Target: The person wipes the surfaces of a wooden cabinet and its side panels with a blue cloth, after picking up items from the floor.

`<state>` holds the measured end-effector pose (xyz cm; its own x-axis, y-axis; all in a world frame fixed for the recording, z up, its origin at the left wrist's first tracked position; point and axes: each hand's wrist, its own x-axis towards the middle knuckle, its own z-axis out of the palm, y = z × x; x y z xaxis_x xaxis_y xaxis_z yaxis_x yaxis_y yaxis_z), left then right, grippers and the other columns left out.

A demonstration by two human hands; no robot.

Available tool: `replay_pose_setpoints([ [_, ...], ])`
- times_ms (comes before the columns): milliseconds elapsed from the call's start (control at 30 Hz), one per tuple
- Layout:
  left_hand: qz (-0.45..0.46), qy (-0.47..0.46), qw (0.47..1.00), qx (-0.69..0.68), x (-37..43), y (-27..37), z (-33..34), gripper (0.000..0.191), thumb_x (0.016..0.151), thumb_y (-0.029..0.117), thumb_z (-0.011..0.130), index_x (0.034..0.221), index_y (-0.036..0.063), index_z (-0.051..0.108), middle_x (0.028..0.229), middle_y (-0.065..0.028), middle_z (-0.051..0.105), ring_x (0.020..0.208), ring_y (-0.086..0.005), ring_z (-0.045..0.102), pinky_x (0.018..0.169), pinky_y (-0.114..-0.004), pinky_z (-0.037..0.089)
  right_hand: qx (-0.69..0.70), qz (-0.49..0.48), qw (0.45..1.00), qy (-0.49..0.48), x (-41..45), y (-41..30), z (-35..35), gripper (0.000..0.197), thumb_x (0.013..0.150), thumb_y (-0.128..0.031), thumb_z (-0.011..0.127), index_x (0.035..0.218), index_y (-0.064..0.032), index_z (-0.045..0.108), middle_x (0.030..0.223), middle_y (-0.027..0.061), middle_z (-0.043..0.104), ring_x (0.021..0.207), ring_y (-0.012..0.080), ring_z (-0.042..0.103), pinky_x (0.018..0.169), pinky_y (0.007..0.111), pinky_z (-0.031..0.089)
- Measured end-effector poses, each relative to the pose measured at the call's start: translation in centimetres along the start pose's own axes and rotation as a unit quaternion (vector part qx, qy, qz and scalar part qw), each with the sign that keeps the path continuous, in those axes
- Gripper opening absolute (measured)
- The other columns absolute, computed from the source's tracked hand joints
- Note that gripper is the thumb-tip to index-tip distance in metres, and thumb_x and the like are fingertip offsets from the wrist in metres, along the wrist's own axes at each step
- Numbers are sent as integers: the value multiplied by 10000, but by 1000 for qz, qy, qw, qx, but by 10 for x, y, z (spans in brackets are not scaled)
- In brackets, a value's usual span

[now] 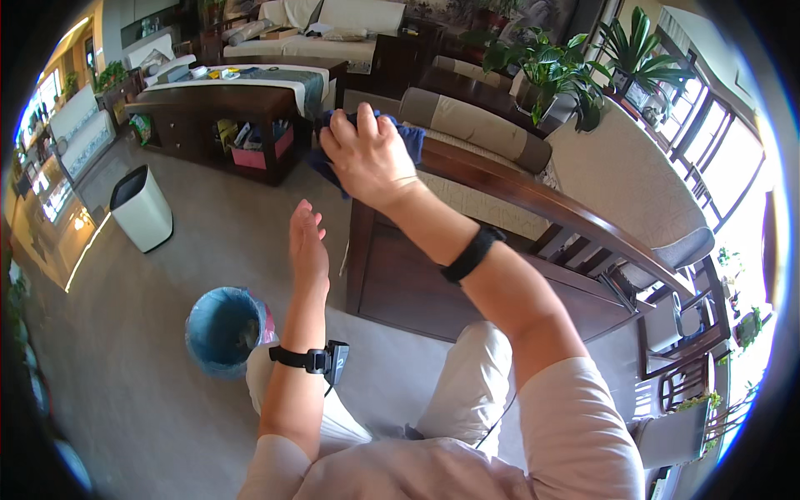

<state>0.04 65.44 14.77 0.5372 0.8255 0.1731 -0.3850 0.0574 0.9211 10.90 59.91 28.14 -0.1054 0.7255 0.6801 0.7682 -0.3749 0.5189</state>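
Note:
My right hand (365, 153) presses a dark blue cloth (412, 142) against the far end of the dark wooden armrest (500, 178) of a sofa. The fingers are bent over the cloth, and part of it hangs down past the armrest's end. To the left and lower, my left hand (307, 247) is raised over the floor with nothing in it, its fingers slightly curled and apart. Black straps circle both of my forearms, the left one carrying a small device.
A bin with a blue liner (219, 331) stands by my left knee. Farther left is a white bin (142, 212). Ahead stands a low dark wooden table (212, 100) with a runner and small items. Potted plants (550, 75) stand beyond the sofa's cushions.

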Motion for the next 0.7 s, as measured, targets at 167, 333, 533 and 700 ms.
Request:
replay_pose_setpoints([
  [167,-50,18,999,-11,3,-1,-3,539,976,416,362,1363,40,358,1385,-139,379,1228,-253,436,985,-362,373,-52,-99,992,58,-9,8,-8,413,772,-247,518,1132,-64,603,1358,129,416,1276,408,326,971,543,345],
  [333,-61,33,997,-32,6,2,-9,615,956,465,384,1361,4,339,1376,-165,384,1222,-265,440,973,-371,383,-62,-131,986,-78,-36,-3,3,421,816,-367,553,1145,-108,599,1395,99,400,1329,330,272,1077,476,208],
  [533,-74,20,997,-18,4,19,-20,693,926,521,422,1359,-14,333,1376,-187,376,1210,-279,451,950,-371,401,123,-54,954,-267,-151,-25,44,403,860,-321,529,1244,-199,536,1101,-21,605,999,179,565,852,322,460],
  [700,-41,-18,997,61,1,9,-23,637,917,534,439,1275,8,432,1294,-144,460,1130,-239,520,873,-332,439,37,-14,882,-470,-302,23,-13,329,912,-329,458,1142,-152,612,984,23,666,875,151,623,769,311,474],
])
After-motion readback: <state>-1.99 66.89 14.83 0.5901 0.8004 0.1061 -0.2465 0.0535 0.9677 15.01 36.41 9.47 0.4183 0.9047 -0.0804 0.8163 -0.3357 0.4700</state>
